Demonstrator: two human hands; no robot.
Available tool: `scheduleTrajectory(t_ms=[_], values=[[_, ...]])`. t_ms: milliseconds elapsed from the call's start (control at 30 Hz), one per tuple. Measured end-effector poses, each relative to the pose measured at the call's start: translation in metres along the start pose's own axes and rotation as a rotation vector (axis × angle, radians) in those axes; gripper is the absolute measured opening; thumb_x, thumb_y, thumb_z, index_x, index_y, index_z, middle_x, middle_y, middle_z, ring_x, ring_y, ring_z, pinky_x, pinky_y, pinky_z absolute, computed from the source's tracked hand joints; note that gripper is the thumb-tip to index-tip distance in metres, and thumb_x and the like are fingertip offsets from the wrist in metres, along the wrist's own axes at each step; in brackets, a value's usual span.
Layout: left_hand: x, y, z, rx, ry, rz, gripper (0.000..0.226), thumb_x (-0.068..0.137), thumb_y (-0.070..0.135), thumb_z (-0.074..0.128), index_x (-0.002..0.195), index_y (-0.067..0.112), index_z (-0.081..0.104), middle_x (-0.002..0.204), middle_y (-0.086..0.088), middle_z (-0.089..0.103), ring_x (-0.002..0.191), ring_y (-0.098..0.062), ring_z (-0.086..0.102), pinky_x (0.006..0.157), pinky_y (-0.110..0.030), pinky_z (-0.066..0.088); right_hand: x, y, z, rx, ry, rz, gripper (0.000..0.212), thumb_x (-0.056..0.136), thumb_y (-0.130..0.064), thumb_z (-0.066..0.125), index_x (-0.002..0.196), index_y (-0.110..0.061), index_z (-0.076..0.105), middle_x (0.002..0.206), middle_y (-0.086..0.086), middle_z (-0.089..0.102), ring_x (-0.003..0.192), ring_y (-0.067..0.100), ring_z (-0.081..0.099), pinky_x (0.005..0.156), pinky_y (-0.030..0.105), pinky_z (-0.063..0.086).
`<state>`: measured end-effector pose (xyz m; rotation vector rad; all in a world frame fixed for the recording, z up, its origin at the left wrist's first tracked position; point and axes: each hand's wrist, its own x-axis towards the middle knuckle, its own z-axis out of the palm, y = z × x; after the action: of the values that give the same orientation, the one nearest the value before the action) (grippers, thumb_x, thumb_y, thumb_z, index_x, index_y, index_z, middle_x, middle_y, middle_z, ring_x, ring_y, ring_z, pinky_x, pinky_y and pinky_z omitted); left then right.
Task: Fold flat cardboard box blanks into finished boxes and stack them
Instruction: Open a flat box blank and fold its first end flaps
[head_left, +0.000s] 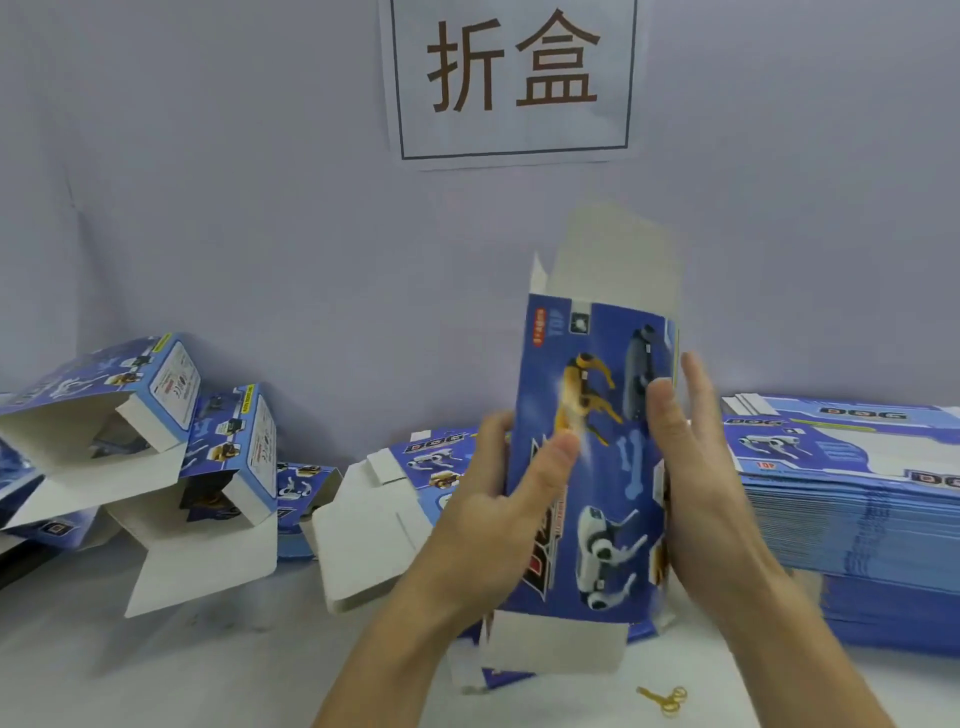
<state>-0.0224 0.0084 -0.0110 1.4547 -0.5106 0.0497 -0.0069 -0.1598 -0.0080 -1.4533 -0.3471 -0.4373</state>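
Hands hold one blue box blank (587, 457) upright over the white table (208, 665). Left hand (498, 499) pinches its edge; right hand (696, 467) presses with straight fingers. Squeeze gently so it pops square. Behind it lie the flat blanks (857, 499), folded boxes (135, 426) and a wall sign (514, 78).

Both forearms are reaching up from below. The left hand (498, 483) is gripping the box (597, 467) at its left edge, thumb lying across the front. The right hand (691, 457) is pressing against the right edge, its fingers (696, 384) pointing upward, nearly straight.
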Motion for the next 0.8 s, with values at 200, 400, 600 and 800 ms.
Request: scheduleTrajectory(t_ms=[200, 400, 600, 800], values=[[0.003, -0.003, -0.011, -0.01, 0.021, -0.096, 0.016, 0.081, 0.055, 0.068, 0.094, 0.047, 0.07, 0.098, 0.003, 0.078, 0.087, -0.02, 0.076, 0.072, -0.033, 0.061, -0.005, 0.005, 0.004, -0.148, 0.174, -0.034, 0.097, 0.058, -0.087, 0.067, 0.144, -0.055, 0.034, 0.126, -0.007, 0.065, 0.108, 0.008, 0.068, 0.083, 0.04, 0.062], [0.003, 0.017, -0.019, -0.068, 0.203, 0.134, 0.049, 0.079, 0.062, 0.065, 0.123, 0.041, 0.057, 0.104, 0.001, 0.077, 0.093, -0.021, 0.075, 0.074, -0.034, 0.062, -0.008, 0.004, 0.019, -0.237, -0.025, -0.14, 0.086, 0.079, -0.065, 0.064, 0.153, -0.039, 0.027, 0.098, -0.042, 0.064, 0.091, -0.019, 0.063, 0.065, 0.004, 0.051], [0.001, 0.014, -0.018, 0.005, 0.334, 0.275, 0.072, 0.073, 0.063, 0.059, 0.138, 0.062, 0.027, 0.099, 0.005, 0.077, 0.079, -0.021, 0.077, 0.057, -0.032, 0.061, -0.014, 0.002, 0.03, -0.005, -0.183, -0.219, 0.087, 0.077, -0.055, 0.064, 0.151, -0.056, 0.019, 0.143, -0.034, 0.046, 0.128, -0.007, 0.052, 0.096, 0.02, 0.053], [0.004, 0.002, -0.01, -0.027, 0.26, 0.321, 0.063, 0.075, 0.06, 0.062, 0.135, 0.049, 0.044, 0.092, 0.006, 0.076, 0.078, -0.021, 0.076, 0.054, -0.027, 0.059, -0.011, 0.002, 0.019, 0.045, -0.142, -0.311, 0.075, 0.084, -0.02, 0.063, 0.147, -0.049, 0.034, 0.13, -0.002, 0.063, 0.106, 0.013, 0.07, 0.074, 0.028, 0.06]])
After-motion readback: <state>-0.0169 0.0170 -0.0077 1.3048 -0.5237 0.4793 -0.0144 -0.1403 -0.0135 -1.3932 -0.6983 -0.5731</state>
